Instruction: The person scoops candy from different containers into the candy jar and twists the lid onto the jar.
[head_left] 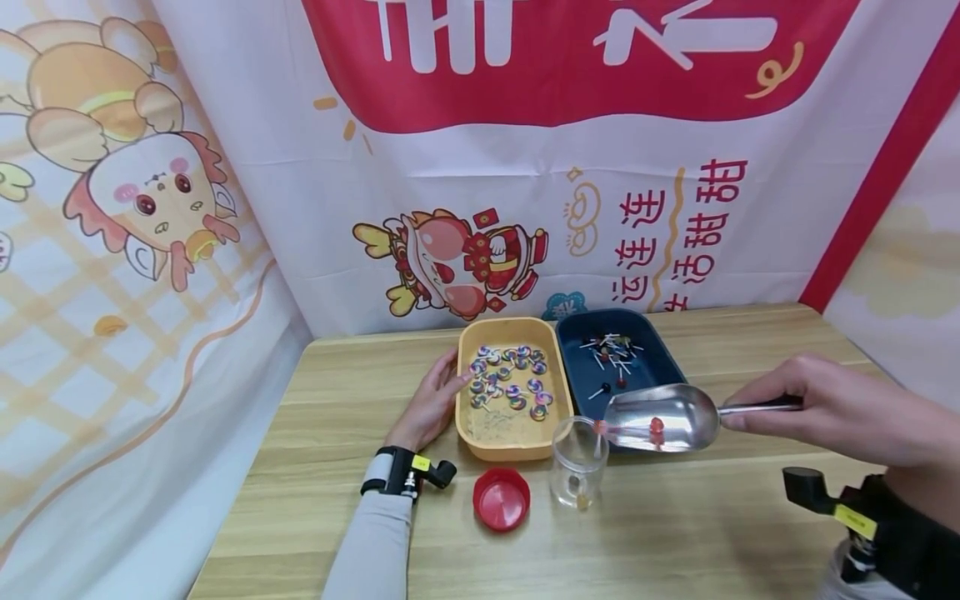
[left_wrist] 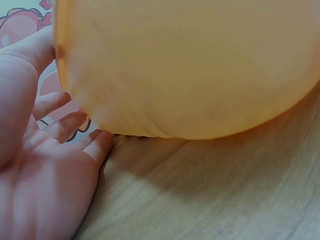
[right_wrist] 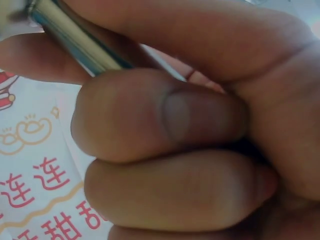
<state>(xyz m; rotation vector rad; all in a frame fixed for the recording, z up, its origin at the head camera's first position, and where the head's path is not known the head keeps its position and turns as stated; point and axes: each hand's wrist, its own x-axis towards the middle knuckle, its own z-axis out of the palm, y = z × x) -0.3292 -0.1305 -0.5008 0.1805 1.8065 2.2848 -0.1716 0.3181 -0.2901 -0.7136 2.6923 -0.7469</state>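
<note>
My right hand [head_left: 817,408] grips the handle of a metal scoop [head_left: 663,418], whose handle [right_wrist: 75,37] runs between the curled fingers in the right wrist view. The scoop carries red lollipops [head_left: 656,426] and its tip hangs over the mouth of a clear jar [head_left: 577,462]. My left hand [head_left: 438,400] lies with straight fingers against the left wall of the yellow tray [head_left: 510,446]; the left wrist view shows the yellow tray [left_wrist: 190,70] wall beside my palm [left_wrist: 45,185]. Several swirl lollipops [head_left: 510,383] lie in it.
A dark blue tray [head_left: 660,354] with several small lollipops stands right of the yellow one. A red lid [head_left: 501,498] lies on the wooden table [head_left: 675,533] left of the jar. A printed cloth backdrop [head_left: 480,167] hangs close behind.
</note>
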